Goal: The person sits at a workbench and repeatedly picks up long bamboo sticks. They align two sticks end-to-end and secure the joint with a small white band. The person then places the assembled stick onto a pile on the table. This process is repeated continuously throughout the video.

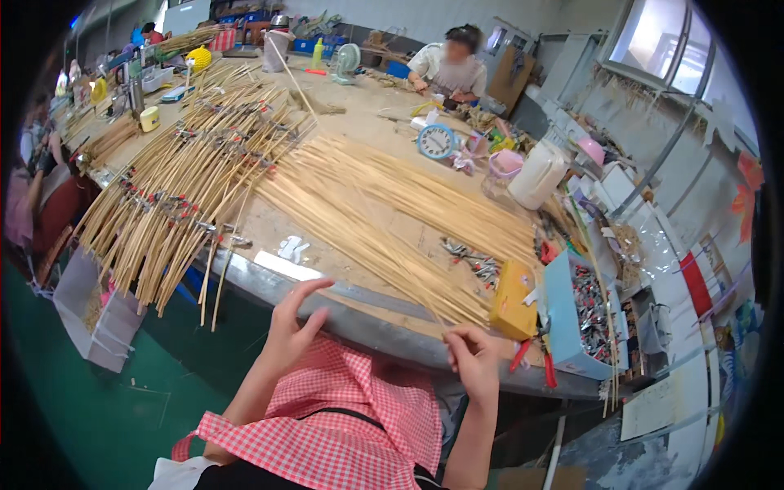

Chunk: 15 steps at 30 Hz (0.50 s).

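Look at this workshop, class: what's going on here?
Someone wearing a checked apron pinches a long thin stick by its near end in the right hand. The left hand is open and empty near the table. Bare sticks lie on it; metal-fitted sticks lie to their left. Another person is opposite.

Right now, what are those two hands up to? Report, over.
Left hand open, empty. Right hand pinching one slender tan stick. Loose sticks crowd the table; yellow box close by right hand.
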Motion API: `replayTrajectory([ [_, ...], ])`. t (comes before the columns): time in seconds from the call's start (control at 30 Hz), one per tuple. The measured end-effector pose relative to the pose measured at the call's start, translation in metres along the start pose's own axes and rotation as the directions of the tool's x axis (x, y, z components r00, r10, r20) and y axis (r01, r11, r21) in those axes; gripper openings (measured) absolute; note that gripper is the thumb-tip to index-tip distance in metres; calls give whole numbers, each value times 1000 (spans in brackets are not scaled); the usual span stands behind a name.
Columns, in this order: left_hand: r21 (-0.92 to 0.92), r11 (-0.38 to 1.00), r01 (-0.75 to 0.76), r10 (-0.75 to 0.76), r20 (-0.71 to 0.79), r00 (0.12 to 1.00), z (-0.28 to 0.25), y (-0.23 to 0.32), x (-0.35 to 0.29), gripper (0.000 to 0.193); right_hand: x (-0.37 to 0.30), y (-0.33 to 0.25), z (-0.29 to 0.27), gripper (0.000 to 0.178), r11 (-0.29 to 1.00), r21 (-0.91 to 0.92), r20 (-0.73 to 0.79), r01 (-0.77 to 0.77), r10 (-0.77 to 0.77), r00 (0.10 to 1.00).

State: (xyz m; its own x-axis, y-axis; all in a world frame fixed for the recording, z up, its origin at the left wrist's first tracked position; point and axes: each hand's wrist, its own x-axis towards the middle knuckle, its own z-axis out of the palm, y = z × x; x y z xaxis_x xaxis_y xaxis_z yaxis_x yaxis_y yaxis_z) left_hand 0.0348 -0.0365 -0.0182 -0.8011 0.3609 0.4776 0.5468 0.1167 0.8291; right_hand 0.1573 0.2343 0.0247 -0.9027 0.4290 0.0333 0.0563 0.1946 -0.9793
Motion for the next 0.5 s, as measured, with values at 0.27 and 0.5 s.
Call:
replayTrajectory([
  [0.27, -698, 706, 123, -235, -66, 970, 5, 23, 12, 38, -26, 5, 55, 3, 980, 135, 164, 149, -171, 972],
  [0.5, -719, 682, 132, -352, -165, 921, 4, -2, -10, 31, -27, 8, 61, 4, 988, 82, 269, 130, -148, 952],
])
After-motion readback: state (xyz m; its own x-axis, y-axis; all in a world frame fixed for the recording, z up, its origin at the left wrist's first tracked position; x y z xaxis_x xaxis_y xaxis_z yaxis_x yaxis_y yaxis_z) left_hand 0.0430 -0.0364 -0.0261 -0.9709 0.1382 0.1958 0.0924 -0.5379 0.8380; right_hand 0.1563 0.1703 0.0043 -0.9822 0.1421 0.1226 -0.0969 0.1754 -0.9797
